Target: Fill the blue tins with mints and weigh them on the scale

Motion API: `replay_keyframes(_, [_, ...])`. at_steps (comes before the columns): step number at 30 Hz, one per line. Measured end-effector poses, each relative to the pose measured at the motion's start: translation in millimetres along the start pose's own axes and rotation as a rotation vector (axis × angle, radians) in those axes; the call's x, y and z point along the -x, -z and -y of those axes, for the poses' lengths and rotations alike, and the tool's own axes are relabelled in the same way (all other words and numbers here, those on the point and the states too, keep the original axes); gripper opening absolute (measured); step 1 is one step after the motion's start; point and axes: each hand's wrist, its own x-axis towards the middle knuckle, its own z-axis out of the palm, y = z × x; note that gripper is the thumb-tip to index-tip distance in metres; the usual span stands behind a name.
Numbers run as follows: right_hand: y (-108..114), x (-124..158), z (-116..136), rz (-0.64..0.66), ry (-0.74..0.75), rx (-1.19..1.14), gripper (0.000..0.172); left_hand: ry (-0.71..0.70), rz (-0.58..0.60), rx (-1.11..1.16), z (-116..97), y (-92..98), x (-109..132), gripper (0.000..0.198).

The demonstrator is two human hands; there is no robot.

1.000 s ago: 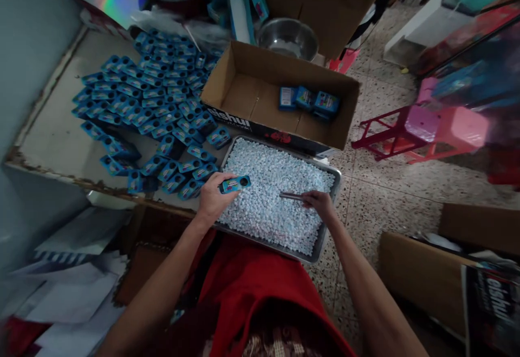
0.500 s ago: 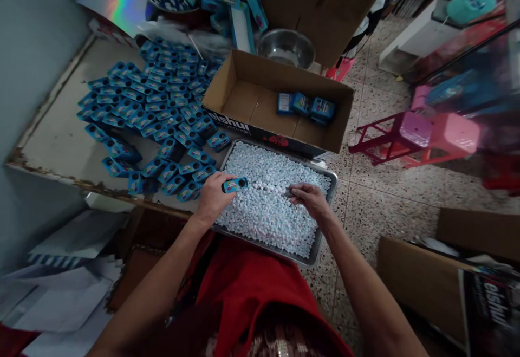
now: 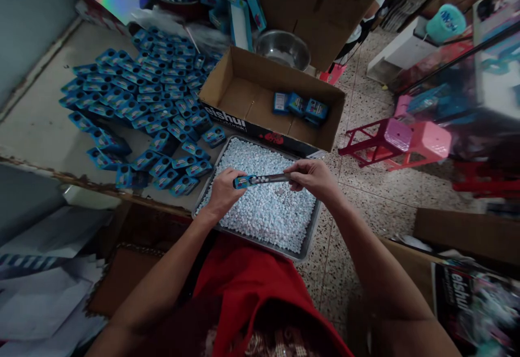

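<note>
In the near middle, a tray (image 3: 309,240) holds pellets (image 3: 264,216). Over it, a held box (image 3: 241,182) in the left hand (image 3: 225,192) sits left of a scoop (image 3: 270,178) in the right hand (image 3: 311,175). Just behind the tray lies a carton (image 3: 254,102), small boxes (image 3: 298,104) in its right half. Left of both, massed boxes (image 3: 140,97) stand on the bench (image 3: 36,124). A bowl (image 3: 299,52) is behind the carton; stools (image 3: 392,135) stand right, on the floor (image 3: 357,194); papers (image 3: 36,297) lie near left.
</note>
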Motion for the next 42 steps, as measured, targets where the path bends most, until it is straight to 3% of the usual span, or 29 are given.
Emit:
replay_keyframes(3, [-0.9,6.9,4.7,-0.002,0.052,0.065,0.019,0.010,0.000,0.027,2.0,-3.8,1.3,0.031])
replay_keyframes(5, [8.9,10.1,-10.4,-0.031,0.068,0.070,0.022,0.053,-0.009,0.080,9.2,-5.3,2.4,0.032])
replay_keyframes(10, [41.2,-4.9,-107.8,-0.367,-0.084,-0.061,0.028,0.211,-0.065,0.200,38.5,3.1,7.7,0.040])
replay_keyframes(12, [32.3,-20.8,-149.6,-0.402,-0.145,-0.138,0.032,0.249,-0.039,0.212,46.2,10.9,11.0,0.042])
replay_keyframes(14, [9.4,-34.8,-179.6,-0.373,-0.173,-0.220,0.039,0.295,-0.025,0.210,49.5,18.2,14.2,0.043])
replay_keyframes(18, [-29.1,-38.4,-197.3,-0.318,-0.209,-0.385,0.051,0.348,-0.043,0.202,48.6,27.1,17.9,0.043])
replay_keyframes(22, [-22.8,-17.0,-176.3,-0.259,-0.220,-0.470,0.054,0.317,-0.047,0.140,44.2,27.8,15.9,0.042])
replay_keyframes(29, [-10.1,-8.4,-100.9,-0.051,-0.152,-0.460,0.049,0.165,-0.047,0.003,28.5,16.6,8.5,0.040])
replay_keyframes(32, [-12.0,-10.7,-63.7,0.021,-0.071,-0.326,0.039,0.110,-0.051,-0.003,26.7,12.5,11.3,0.039])
replay_keyframes(38, [-29.8,3.1,9.0,0.010,0.094,0.135,0.017,0.105,-0.079,0.070,26.2,0.5,19.8,0.035])
replay_keyframes(42, [-20.2,16.3,21.4,0.015,0.159,0.263,0.017,0.153,-0.152,0.136,22.5,-2.0,27.6,0.036])
